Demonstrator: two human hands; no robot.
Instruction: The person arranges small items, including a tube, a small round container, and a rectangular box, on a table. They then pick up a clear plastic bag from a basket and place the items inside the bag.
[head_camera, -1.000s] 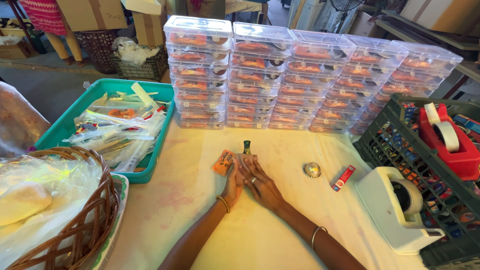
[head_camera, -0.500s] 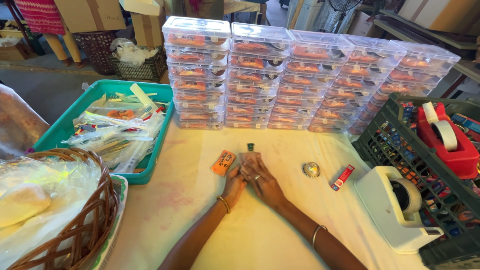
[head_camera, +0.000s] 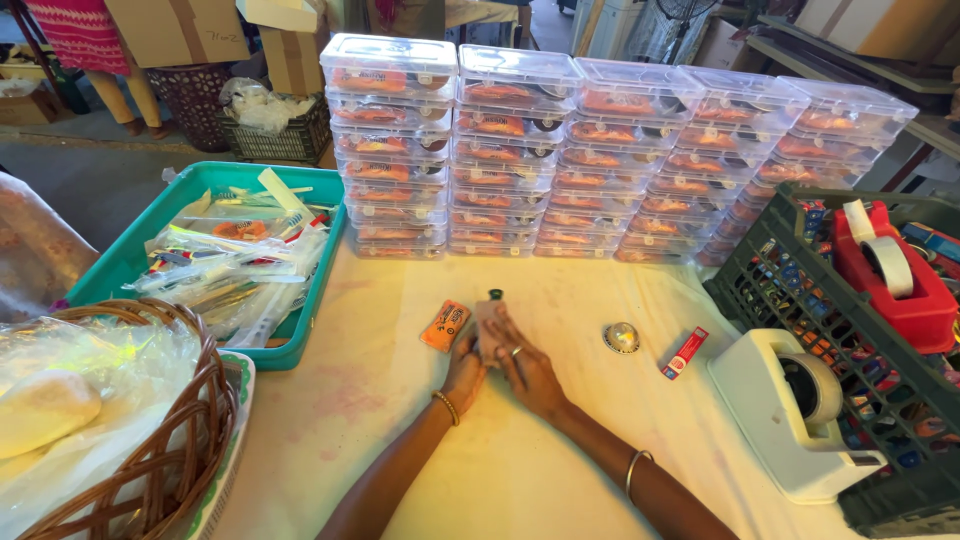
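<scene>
My left hand (head_camera: 463, 372) and my right hand (head_camera: 528, 372) lie side by side on the cream cloth of the table (head_camera: 560, 480). Together they press on a small clear packet (head_camera: 490, 322) with a dark green end pointing away from me. An orange sachet (head_camera: 445, 325) lies flat just left of the left hand, touching its fingers. Each wrist wears a thin bangle, and the right hand has a ring.
Stacks of clear lidded boxes (head_camera: 600, 160) line the far side. A teal tray (head_camera: 140, 260) of wrapped items sits left, a wicker basket (head_camera: 150, 440) with bags near left. A round foil piece (head_camera: 621, 338), a red stick (head_camera: 685, 352), a white tape dispenser (head_camera: 800, 410) and a dark crate (head_camera: 880, 330) stand right.
Both hands have stayed on the small packet, with only slight finger shifts. The orange sachet lies in the same spot.
</scene>
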